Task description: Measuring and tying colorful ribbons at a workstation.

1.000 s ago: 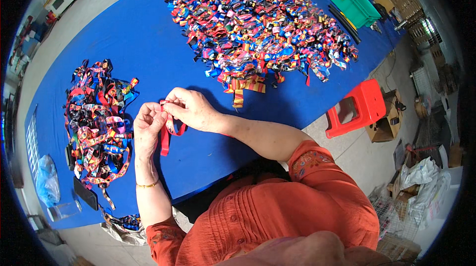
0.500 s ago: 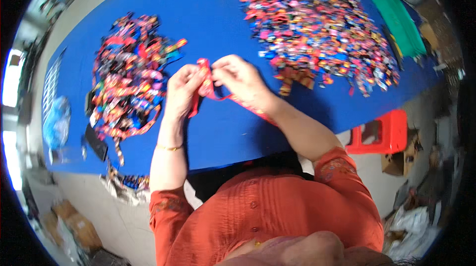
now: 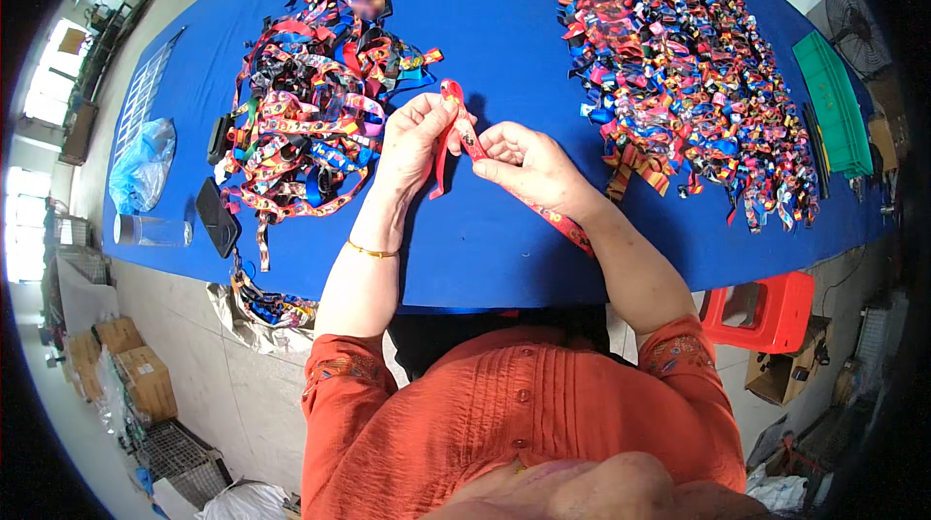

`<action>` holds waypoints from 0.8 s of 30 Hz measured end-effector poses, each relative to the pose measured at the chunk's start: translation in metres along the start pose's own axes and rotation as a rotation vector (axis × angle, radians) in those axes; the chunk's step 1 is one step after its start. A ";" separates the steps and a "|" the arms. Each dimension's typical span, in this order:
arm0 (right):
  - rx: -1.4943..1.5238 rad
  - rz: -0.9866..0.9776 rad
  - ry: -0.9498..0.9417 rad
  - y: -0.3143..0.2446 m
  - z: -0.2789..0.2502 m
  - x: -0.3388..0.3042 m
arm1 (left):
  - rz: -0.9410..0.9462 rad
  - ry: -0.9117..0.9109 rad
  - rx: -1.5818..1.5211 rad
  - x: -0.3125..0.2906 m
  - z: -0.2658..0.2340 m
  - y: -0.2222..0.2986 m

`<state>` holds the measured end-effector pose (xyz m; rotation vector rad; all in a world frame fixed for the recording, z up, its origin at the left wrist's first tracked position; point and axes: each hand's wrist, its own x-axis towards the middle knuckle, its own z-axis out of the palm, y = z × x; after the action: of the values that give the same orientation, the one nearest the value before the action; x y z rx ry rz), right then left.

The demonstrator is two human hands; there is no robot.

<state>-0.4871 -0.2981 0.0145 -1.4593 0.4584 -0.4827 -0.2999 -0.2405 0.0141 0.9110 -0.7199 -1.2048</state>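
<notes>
The left hand (image 3: 419, 140) is pinching the red strap (image 3: 468, 142) between its fingers, just to the right of the loose pile of straps (image 3: 301, 124), which the blue table (image 3: 465, 263) is carrying. The right hand (image 3: 531, 169), a little farther to the right of this pile, is grasping the same strap, and its fingers are curling inward. One free tail is hanging below the left fingers. To the left of the pile, a blue plastic bag (image 3: 144, 169) is lying near a clear bottle (image 3: 160, 232). Well apart to the pile's right, many bundled straps (image 3: 679, 74) are lying close together, and beyond them a green crate (image 3: 834, 105) is standing
</notes>
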 end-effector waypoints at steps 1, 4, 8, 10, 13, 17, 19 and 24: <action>0.000 -0.001 0.002 0.000 0.000 0.000 | 0.002 -0.010 -0.011 0.000 0.000 0.000; -0.091 0.111 -0.013 -0.002 -0.002 0.000 | 0.003 -0.022 -0.052 0.000 -0.003 -0.001; -0.081 0.097 0.020 0.001 -0.008 0.003 | -0.018 0.019 -0.186 0.000 0.002 0.004; -0.055 0.086 0.011 -0.002 -0.007 0.004 | -0.019 0.035 -0.223 0.001 -0.003 0.003; 0.140 -0.004 0.031 -0.013 -0.004 0.002 | -0.045 0.111 -0.338 0.002 -0.014 0.001; 0.312 -0.061 0.004 -0.026 -0.010 -0.001 | -0.049 0.048 -0.369 0.001 -0.009 0.004; 0.255 -0.076 0.029 -0.027 -0.011 0.000 | -0.023 -0.056 -0.345 0.000 -0.006 0.006; 0.219 -0.122 0.091 -0.018 -0.013 0.004 | 0.002 -0.133 -0.312 -0.001 -0.002 0.006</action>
<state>-0.4916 -0.3117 0.0313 -1.2620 0.3769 -0.6774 -0.2955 -0.2384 0.0182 0.5750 -0.6156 -1.3412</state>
